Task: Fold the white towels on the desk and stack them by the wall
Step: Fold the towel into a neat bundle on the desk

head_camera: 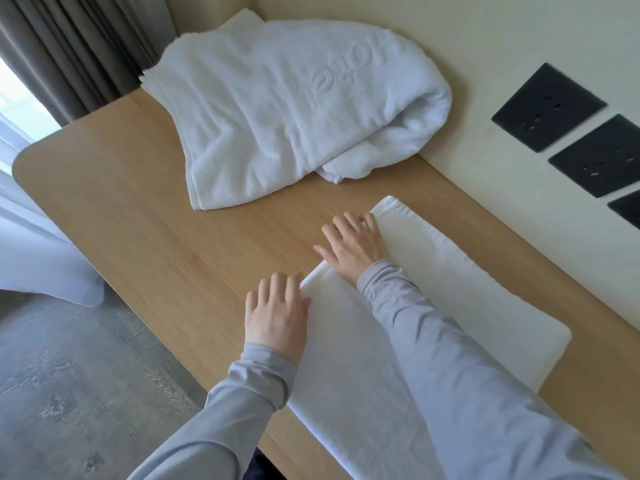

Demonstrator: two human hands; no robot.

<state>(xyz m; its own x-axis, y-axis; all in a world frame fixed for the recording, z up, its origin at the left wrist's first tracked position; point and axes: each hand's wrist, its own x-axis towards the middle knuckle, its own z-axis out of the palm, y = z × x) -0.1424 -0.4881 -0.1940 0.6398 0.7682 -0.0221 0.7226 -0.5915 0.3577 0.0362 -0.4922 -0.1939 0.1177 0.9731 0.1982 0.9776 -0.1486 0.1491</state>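
Head view has both your arms reaching forward in grey sleeves, the right forearm lying across the folded towel. Your left hand is flat and palm down, fingers straight and slightly apart, holding nothing; it rests at the towel's left edge, thumb side against the cloth and fingertips on the bare desk. Your right hand is flat too, fingers spread, pressing on the towel's far left edge with its fingertips reaching past onto the wood; it grips nothing. The folded towel lies as a long band on the desk, near the wall with a strip of wood showing between them. A loose towel is heaped in the far corner, touching the wall. Raised letters on it, seen turned sideways, read "otel", with part of a letter before them; fainter marks beside them are too soft to read. Black sockets sit on the wall at right.
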